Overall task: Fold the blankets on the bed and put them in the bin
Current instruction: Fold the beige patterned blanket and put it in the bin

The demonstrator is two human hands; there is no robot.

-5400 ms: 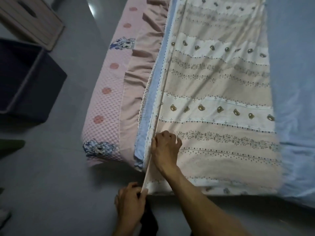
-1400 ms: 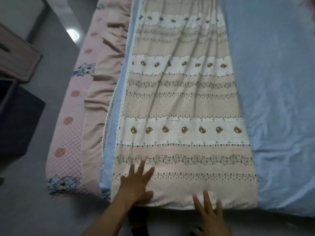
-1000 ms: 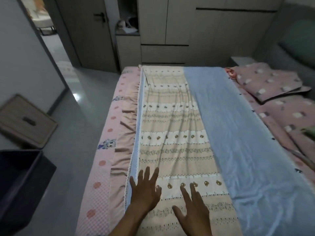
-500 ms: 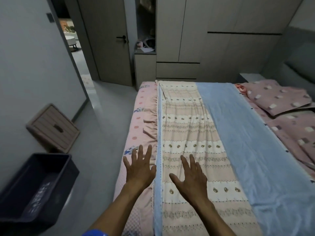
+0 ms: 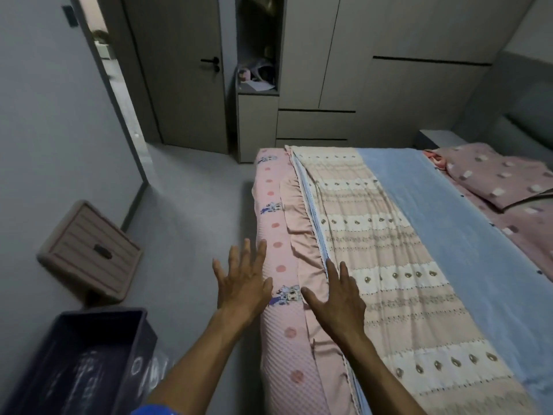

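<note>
The blanket [image 5: 389, 265] is beige with cream bands of small brown bears and dotted lines. Beside it lies a plain light blue sheet [image 5: 466, 235]. The mattress [image 5: 278, 339] on the blanket's other side is pink with red dots. The bin [image 5: 89, 354] is dark navy.

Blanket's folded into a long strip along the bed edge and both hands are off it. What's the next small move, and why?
Probably bring both hands down onto the strip's near end and fold it toward the far end. The patterned blanket lies as one long strip, too long for the bin on the floor. The left hand hovers open beside the mattress, and the right hand is open at the strip's edge, neither gripping cloth.
</note>
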